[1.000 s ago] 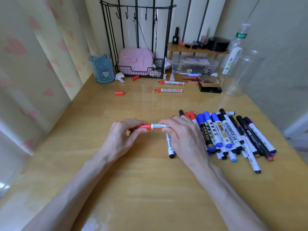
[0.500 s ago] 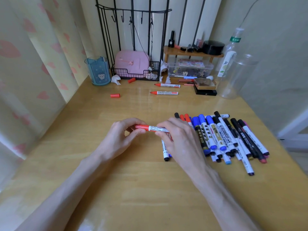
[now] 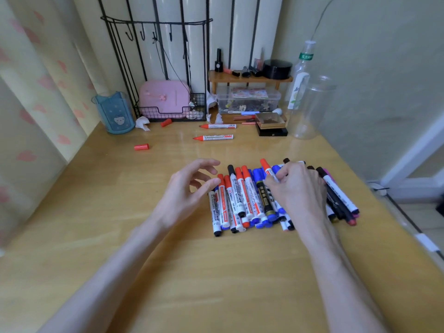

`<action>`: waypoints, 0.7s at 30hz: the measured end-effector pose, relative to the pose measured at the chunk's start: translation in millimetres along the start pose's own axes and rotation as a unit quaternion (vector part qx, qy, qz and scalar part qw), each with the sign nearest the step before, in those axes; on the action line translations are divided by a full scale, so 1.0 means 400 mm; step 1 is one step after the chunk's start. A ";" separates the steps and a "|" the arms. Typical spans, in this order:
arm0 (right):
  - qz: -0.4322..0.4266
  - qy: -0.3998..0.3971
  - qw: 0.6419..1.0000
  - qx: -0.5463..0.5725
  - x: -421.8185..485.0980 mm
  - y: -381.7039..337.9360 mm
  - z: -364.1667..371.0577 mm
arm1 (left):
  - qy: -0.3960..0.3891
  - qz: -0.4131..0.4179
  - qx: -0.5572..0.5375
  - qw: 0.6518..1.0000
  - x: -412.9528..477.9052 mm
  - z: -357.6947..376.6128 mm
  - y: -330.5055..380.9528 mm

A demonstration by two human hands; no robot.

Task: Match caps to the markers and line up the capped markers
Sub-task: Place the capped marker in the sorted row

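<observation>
The right hand point(image 3: 296, 191) is curled round a red-capped marker point(image 3: 268, 169), which is held tilted above the row of capped markers point(image 3: 242, 200), cap end pointing away from the person. The left hand point(image 3: 185, 188) is held open, fingers loosely spread and nothing gripped, its fingertips just beside the left end of the row.

A second ago this marker was held level between both hands, its cap end pinched by the left. It has since been released by the left hand and carried to the right by the right hand alone. The capping is therefore judged done, and the step in hand is the placing of this marker among the others. The row is laid on the wooden table point(image 3: 120, 236) and is somewhat heaped, so straightening may yet be needed.

Toward the back, a nearer uncapped red marker point(image 3: 213, 137) and a farther uncapped red marker point(image 3: 217, 126) are seen. A loose red cap point(image 3: 141, 147) and a second red cap point(image 3: 166, 122) lie to their left. These are judged to be the pairs left to match.

A pink case point(image 3: 164, 97) is held in the wire basket point(image 3: 158, 114). Small mixed items are packed in the clear lidded box point(image 3: 248, 102). What is kept in the blue cup point(image 3: 114, 116) cannot be told.
</observation>
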State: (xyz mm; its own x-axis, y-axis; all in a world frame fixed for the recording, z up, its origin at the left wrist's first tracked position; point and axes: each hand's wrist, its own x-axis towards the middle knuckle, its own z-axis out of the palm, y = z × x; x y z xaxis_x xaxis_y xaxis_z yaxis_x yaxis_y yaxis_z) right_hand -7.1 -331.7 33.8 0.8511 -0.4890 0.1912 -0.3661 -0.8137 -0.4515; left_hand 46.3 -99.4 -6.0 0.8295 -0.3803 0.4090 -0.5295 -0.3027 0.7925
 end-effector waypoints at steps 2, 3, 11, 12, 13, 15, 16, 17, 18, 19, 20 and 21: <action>0.001 -0.015 1.000 -0.011 0.000 0.003 0.002 | -0.002 -0.003 0.001 1.000 0.002 0.012 -0.001; 0.002 -0.021 1.000 -0.014 0.000 0.003 0.002 | -0.002 -0.004 0.002 1.000 0.003 0.017 -0.003; -0.010 -0.024 1.000 -0.017 -0.008 0.004 0.000 | 0.005 -0.010 0.013 1.000 -0.001 0.018 -0.019; -0.015 -0.018 1.000 -0.018 -0.008 0.004 0.001 | 0.007 -0.011 0.014 1.000 -0.002 0.016 -0.021; -0.019 -0.012 1.000 -0.022 -0.007 0.002 0.003 | 0.009 -0.013 0.015 1.000 -0.003 0.012 -0.025; -0.023 0.001 0.999 -0.029 -0.006 -0.003 0.010 | 0.010 -0.017 0.018 1.000 -0.004 0.003 -0.032; -0.027 0.008 0.999 -0.028 -0.006 -0.006 0.013 | 0.012 -0.018 0.021 1.000 -0.004 -0.001 -0.036; -0.034 0.017 0.999 -0.026 -0.007 -0.011 0.016 | 0.015 -0.018 0.024 0.999 -0.004 -0.006 -0.041; -0.047 0.026 0.998 -0.023 -0.007 -0.016 0.020 | 0.017 -0.018 0.027 0.999 -0.004 -0.011 -0.046; -0.067 0.033 0.997 -0.019 -0.008 -0.022 0.024 | 0.018 -0.019 0.029 0.999 -0.005 -0.017 -0.052; -0.090 0.036 0.995 -0.014 -0.009 -0.031 0.030 | 0.016 -0.020 0.034 0.999 -0.006 -0.023 -0.057; -0.113 0.033 0.993 -0.007 -0.006 -0.041 0.038 | 0.013 -0.019 0.041 0.999 -0.005 -0.031 -0.064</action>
State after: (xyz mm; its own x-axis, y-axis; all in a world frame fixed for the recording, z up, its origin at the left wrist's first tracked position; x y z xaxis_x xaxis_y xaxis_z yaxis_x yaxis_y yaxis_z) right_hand 2.6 -312.3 27.5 0.8853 -0.3136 0.3434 -0.1747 -0.9086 -0.3792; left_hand 60.4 -79.8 -21.6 0.8535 -0.3440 0.3915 -0.5088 -0.3875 0.7687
